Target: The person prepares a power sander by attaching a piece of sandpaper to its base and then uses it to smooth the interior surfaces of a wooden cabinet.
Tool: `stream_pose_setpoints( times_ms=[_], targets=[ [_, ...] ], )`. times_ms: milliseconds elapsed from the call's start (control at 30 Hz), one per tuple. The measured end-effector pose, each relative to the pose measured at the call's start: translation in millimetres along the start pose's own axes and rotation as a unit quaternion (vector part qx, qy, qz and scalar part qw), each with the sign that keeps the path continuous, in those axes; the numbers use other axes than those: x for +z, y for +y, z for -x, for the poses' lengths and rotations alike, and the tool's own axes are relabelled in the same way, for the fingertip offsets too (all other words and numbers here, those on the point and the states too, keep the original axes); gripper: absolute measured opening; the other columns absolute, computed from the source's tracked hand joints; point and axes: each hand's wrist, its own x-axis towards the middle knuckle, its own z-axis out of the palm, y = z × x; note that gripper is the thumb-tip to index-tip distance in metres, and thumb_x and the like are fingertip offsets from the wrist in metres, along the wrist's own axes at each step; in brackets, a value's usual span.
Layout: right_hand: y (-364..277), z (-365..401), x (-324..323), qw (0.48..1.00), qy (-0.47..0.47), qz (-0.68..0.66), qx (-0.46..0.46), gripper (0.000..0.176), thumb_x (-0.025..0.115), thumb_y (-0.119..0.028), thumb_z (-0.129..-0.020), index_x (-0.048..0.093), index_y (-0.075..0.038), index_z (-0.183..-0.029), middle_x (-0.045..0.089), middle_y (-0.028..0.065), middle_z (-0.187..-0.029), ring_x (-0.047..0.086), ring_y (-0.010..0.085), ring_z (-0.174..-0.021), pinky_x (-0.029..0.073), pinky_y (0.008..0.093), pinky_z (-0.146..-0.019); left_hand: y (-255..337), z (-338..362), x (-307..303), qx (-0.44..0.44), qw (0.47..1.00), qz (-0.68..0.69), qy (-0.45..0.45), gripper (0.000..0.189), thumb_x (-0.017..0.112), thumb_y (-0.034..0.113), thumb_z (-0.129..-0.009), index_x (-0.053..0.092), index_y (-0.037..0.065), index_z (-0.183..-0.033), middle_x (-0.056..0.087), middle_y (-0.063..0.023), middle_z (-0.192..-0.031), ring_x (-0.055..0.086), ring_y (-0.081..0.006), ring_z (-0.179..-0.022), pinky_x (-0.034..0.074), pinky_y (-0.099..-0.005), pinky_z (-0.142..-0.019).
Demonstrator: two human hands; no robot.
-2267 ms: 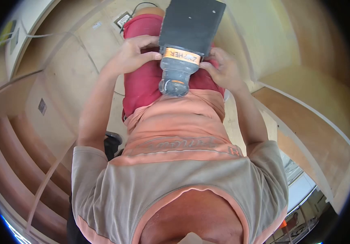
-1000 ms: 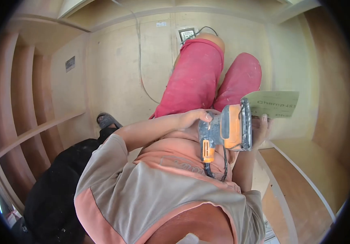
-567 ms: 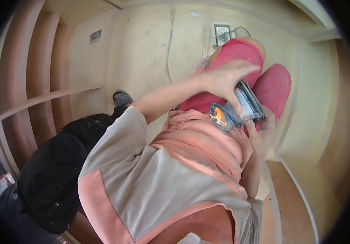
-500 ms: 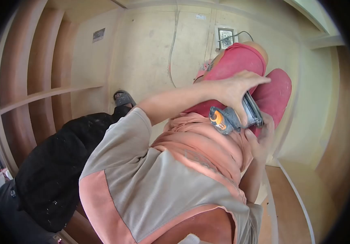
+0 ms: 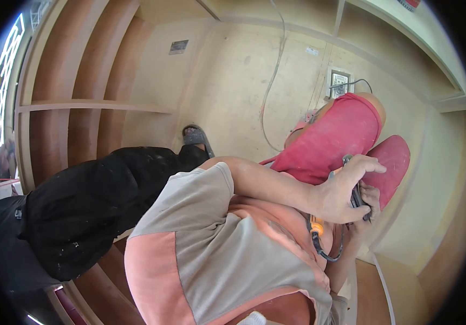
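Note:
An electric sander [image 5: 356, 201] with a dark flat pad and orange-and-grey body is held over my lap, tilted so that the pad's edge shows. My left hand [image 5: 341, 192] is spread round it, thumb on one side and fingers across the other. On the far side, my right hand [image 5: 371, 196] has its fingers curled against the pad's edge. Below my left hand, an orange part [image 5: 317, 225] shows beside a looping dark cord [image 5: 327, 256]. Much of the sander's body lies hidden behind my left hand. Past the hands are my knees in pink trousers [image 5: 333, 143].
A person in black trousers [image 5: 103, 200] is close on my left, one sandalled foot [image 5: 196, 138] on the panel. Wooden shelving [image 5: 95, 105] rises behind them. Ahead, a socket box [image 5: 339, 84] has a cable plugged in, and a grey cord [image 5: 281, 49] crosses the pale panel.
The view has shifted, so the surroundings appear farther right and lower. Between my hands the sander has turned; its pad shows more edge-on, and the cord now shows.

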Motion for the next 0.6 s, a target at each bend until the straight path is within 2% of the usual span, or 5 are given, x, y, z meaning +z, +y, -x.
stream_pose_setpoints(
  times_ms=[133,233,333,433,600],
  targets=[
    [-18.6,-6.6,-4.3,0.992,-0.076,0.098,-0.010,0.035,0.073,-0.018,-0.074,0.058,-0.002,-0.101,0.057,0.0159,-0.102,0.054,0.0321,-0.104,0.040,0.0485,-0.096,-27.7,-29.4,-37.4,0.058,0.982,0.019,-0.180,0.071,0.079,0.015,-0.059,0.047,-0.002,-0.121,0.052,-0.0184,-0.115,0.051,-0.0313,-0.106,0.040,-0.0410,-0.095],
    [-48.3,-16.4,8.5,0.980,-0.093,0.172,0.018,0.034,0.071,-0.010,-0.074,0.059,0.001,-0.103,0.057,0.0187,-0.104,0.056,0.0337,-0.103,0.041,0.0489,-0.096,-44.9,-50.8,-55.1,0.007,0.882,0.016,-0.471,0.061,0.077,0.028,-0.067,0.057,-0.001,-0.117,0.059,-0.0173,-0.115,0.055,-0.0341,-0.106,0.040,-0.0464,-0.093],
    [-65.0,-17.9,11.8,0.960,-0.119,0.254,0.026,0.040,0.068,-0.011,-0.074,0.058,0.004,-0.110,0.057,0.0229,-0.108,0.058,0.0375,-0.103,0.040,0.0511,-0.096,-33.4,-43.7,-63.0,0.004,0.881,-0.033,-0.472,0.056,0.074,0.028,-0.070,0.058,0.001,-0.117,0.059,-0.0155,-0.118,0.052,-0.0358,-0.112,0.037,-0.0490,-0.098],
    [-87.4,-29.1,35.1,0.960,-0.145,0.227,-0.077,0.039,0.062,-0.016,-0.080,0.058,0.004,-0.113,0.059,0.0213,-0.110,0.055,0.0398,-0.110,0.037,0.0509,-0.100,-10.7,-27.4,-81.0,0.063,0.902,-0.096,-0.416,0.057,0.075,0.026,-0.071,0.057,0.003,-0.120,0.055,-0.0168,-0.124,0.048,-0.0354,-0.119,0.032,-0.0521,-0.103],
    [-68.9,-43.1,38.5,0.958,-0.120,0.262,0.010,0.028,0.062,-0.009,-0.080,0.064,0.002,-0.105,0.062,0.0178,-0.109,0.057,0.0355,-0.110,0.038,0.0489,-0.099,-28.9,-20.1,-87.9,0.007,0.941,-0.048,-0.335,0.058,0.078,0.023,-0.069,0.058,0.007,-0.122,0.056,-0.0144,-0.126,0.046,-0.0364,-0.123,0.030,-0.0526,-0.105]
  ],
)
